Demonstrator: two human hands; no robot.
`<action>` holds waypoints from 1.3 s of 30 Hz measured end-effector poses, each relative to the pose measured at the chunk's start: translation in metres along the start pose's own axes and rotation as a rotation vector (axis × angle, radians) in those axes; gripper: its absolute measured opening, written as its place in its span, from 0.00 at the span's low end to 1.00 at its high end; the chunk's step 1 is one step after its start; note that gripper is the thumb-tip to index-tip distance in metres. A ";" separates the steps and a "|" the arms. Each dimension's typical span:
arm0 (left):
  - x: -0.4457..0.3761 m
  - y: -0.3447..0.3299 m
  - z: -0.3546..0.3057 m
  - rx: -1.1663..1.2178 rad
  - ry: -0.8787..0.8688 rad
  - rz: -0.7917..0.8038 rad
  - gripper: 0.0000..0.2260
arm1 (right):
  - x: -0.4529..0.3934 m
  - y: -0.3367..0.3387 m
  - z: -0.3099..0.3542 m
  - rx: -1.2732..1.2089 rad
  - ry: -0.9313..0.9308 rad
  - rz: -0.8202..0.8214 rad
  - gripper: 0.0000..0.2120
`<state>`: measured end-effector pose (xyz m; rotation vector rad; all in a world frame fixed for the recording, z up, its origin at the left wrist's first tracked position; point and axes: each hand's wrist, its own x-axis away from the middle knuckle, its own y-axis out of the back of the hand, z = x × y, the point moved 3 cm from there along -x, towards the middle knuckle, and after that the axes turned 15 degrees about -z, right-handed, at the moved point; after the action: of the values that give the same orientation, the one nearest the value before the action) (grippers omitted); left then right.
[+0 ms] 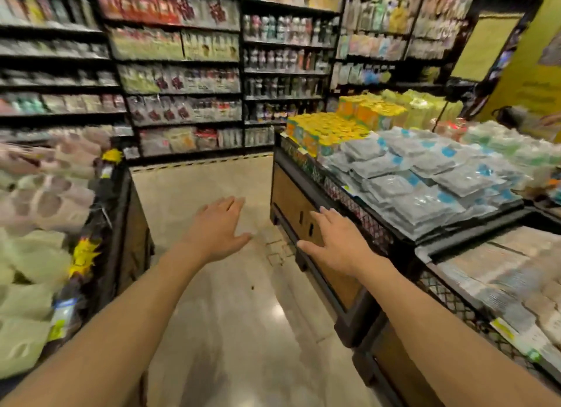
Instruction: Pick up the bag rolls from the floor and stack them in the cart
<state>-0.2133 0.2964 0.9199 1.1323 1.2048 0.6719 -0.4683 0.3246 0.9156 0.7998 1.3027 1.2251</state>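
Now both hands — left hand, right hand — reach forward, fingers spread.

A glossy beige tiled floor runs between the displays, with a small dark speck lying on it. On the right, a dark-framed wooden display table with mesh edging carries flat grey-and-blue plastic packets and, behind them, yellow-and-orange packs. Nearer, a second table carries beige packets. On the left, a dark bin carries pale green and pink bags. Black wall shelves carry blurred packaged goods.
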 end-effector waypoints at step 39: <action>-0.427 -0.168 0.397 -0.179 0.266 0.035 0.39 | -0.664 -0.200 0.107 -0.052 0.354 0.065 0.42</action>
<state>0.0202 -0.2634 0.9062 0.9360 1.3205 0.9604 -0.2252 -0.3333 0.9178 0.6082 1.5298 1.4949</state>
